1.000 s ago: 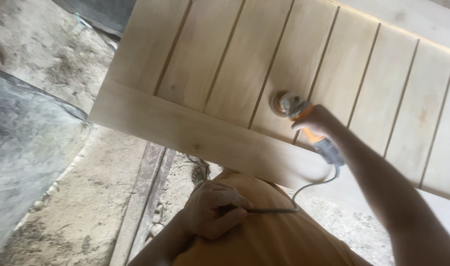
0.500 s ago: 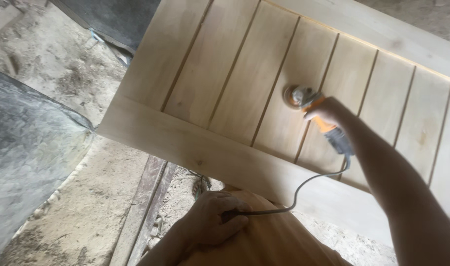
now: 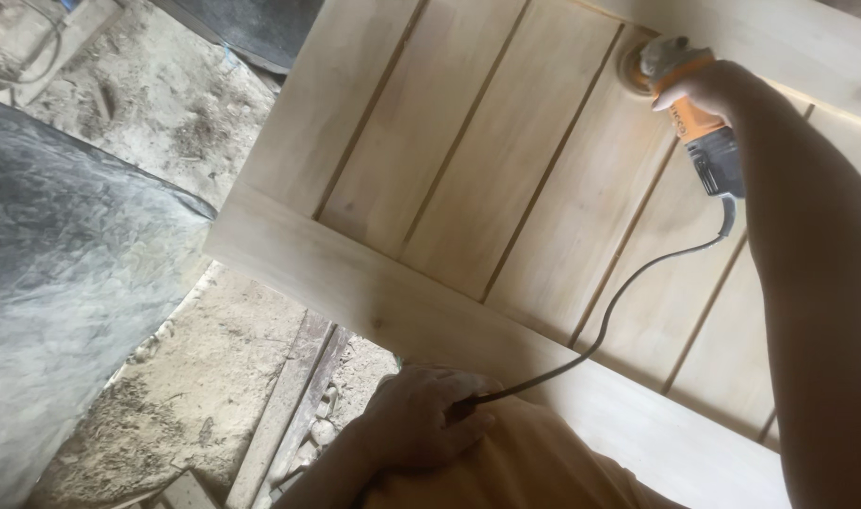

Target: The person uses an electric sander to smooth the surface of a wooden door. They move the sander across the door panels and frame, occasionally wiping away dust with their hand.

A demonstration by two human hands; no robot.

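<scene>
Sander (image 3: 680, 90) in R hand (image 3: 708, 90) grip, cord (image 3: 600, 325) in L hand (image 3: 421, 419).

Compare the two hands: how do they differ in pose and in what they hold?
The right hand is stretched far out over the wooden panel and grips the orange sander. The left hand stays close to the body and holds only the black cord. Both are closed around parts of the same tool.

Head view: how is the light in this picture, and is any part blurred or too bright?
Head view: soft daylight on the wooden panel, brightest along its upper right edge; the grey sheet at left lies in shade; the right hand on the orange sander is slightly smeared; the left hand holding the cable looks sharper.
</scene>
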